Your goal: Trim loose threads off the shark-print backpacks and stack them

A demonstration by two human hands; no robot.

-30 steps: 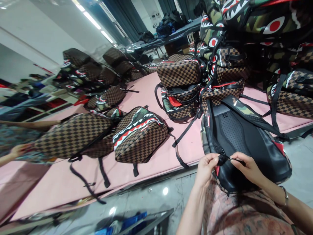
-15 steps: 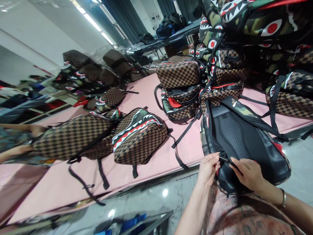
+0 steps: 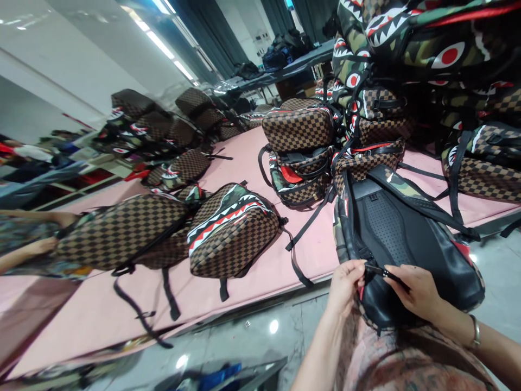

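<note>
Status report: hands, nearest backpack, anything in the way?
Right hand gripping small black item; left hand at its tip, hold unclear. Backpack back panel up. Camouflage strap lying across it, clear of both hands.

Free pink tabletop (image 3: 240, 155) between backpacks (image 3: 236, 236)

Dark curtains (image 3: 230, 32) behind a far table (image 3: 301, 64)

compared with a second ago, the right hand (image 3: 418, 293) has rolled so more of its back shows, and a slim dark piece (image 3: 375, 269) now spans the gap to the left hand (image 3: 344, 283). the co-worker's upper hand (image 3: 67, 219) has come into view by the checked bag (image 3: 122, 231); their lower hand (image 3: 43, 246) has moved closer to it.
</note>
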